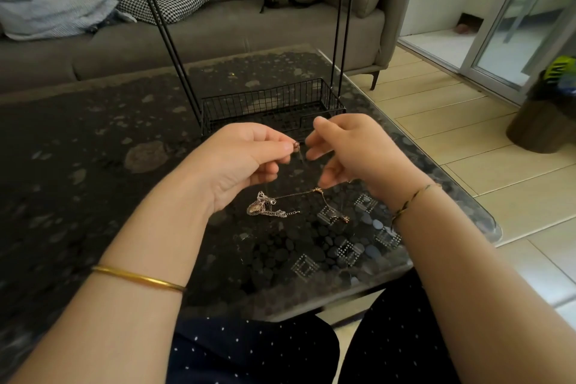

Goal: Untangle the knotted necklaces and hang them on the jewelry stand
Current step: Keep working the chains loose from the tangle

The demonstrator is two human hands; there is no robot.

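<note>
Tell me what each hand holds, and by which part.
The left hand pinches a fine chain by the small round piece at its top, between thumb and forefinger. The right hand curls beside it; whether it grips a strand cannot be told.

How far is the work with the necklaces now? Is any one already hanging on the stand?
Done: nothing yet, as far as shown; no necklace hangs on the visible rods of the jewelry stand, whose top is out of view. In hand: the left hand pinches a small pendant; the right hand is close beside it, fingers curled. Left: the tangled necklaces lie on the table.
</note>
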